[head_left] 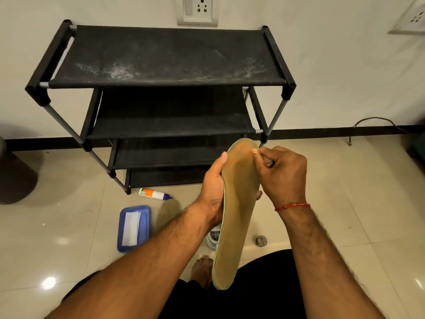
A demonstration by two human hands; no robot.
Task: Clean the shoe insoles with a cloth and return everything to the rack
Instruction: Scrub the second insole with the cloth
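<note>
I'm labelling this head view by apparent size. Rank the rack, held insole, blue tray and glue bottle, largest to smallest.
1. rack
2. insole, though it is held close to the camera, which inflates it
3. tray
4. bottle

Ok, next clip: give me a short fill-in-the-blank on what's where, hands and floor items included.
The left hand grips the ____ along its side.
The white cloth lies in a ____ tray.
The bottle lies on its side on the ____, in front of the rack.
The right hand wears a ____ thread at its wrist.
Missing words: insole, blue, floor, red.
</note>
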